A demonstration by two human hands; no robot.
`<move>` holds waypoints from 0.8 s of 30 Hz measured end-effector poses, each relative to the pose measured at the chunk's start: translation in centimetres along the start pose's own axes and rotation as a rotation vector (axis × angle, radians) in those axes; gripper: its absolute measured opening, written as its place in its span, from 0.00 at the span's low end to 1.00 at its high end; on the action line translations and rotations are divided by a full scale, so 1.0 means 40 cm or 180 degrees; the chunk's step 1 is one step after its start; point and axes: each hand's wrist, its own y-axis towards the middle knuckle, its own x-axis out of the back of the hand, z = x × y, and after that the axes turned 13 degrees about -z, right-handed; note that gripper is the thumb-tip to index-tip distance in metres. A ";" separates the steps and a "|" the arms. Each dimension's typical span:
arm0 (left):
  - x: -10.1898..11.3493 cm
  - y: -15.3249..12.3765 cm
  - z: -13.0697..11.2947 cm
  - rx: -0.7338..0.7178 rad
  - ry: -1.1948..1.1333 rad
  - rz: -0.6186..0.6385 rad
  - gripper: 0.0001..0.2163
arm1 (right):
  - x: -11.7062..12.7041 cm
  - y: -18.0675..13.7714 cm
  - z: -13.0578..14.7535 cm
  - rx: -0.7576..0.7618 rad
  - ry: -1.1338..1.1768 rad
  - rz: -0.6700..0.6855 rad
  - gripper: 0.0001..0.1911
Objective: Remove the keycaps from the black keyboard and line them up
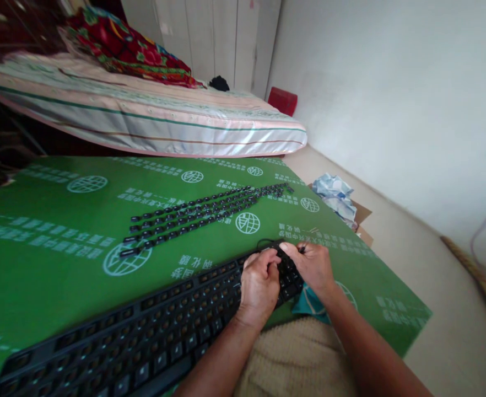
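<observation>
A long black keyboard point(156, 325) lies slantwise across the green tabletop, with many of its key positions bare and several caps still on along the near side. Over its right end, my left hand point(262, 281) is closed with curled fingers; whatever is between the fingertips is hidden. My right hand point(315, 269) is closed round the keyboard's far right corner, its thumb lying on top. Beyond the keyboard, loose black keycaps point(193, 212) are set out in several long, slanting rows.
The green table cover point(61, 281) carries white print and globe marks. A teal cloth point(311, 303) lies by my right wrist. Past the table stand a bed point(177, 121) with a red floral blanket point(131, 52), and a box with crumpled paper point(334, 193) on the floor at right.
</observation>
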 end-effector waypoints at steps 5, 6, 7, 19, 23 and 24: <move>-0.001 -0.001 -0.002 0.0056 -0.0024 0.0026 0.13 | -0.004 -0.007 -0.004 0.0180 -0.0178 -0.0036 0.30; -0.001 0.000 -0.002 0.0063 -0.0021 0.0035 0.13 | -0.005 -0.008 -0.004 0.0189 -0.0171 -0.0022 0.29; 0.000 0.000 -0.003 0.0069 -0.0016 0.0039 0.13 | -0.006 -0.008 -0.004 0.0189 -0.0160 -0.0009 0.29; 0.000 0.002 -0.004 -0.0017 0.0068 0.0131 0.13 | -0.004 0.001 -0.012 0.0092 0.0105 0.0313 0.26; 0.000 0.003 -0.005 -0.0059 0.0176 0.0190 0.13 | -0.004 0.005 -0.026 -0.0135 0.0425 0.0464 0.25; 0.000 0.003 -0.006 -0.0073 0.0199 0.0199 0.13 | -0.005 0.006 -0.029 -0.0185 0.0487 0.0500 0.25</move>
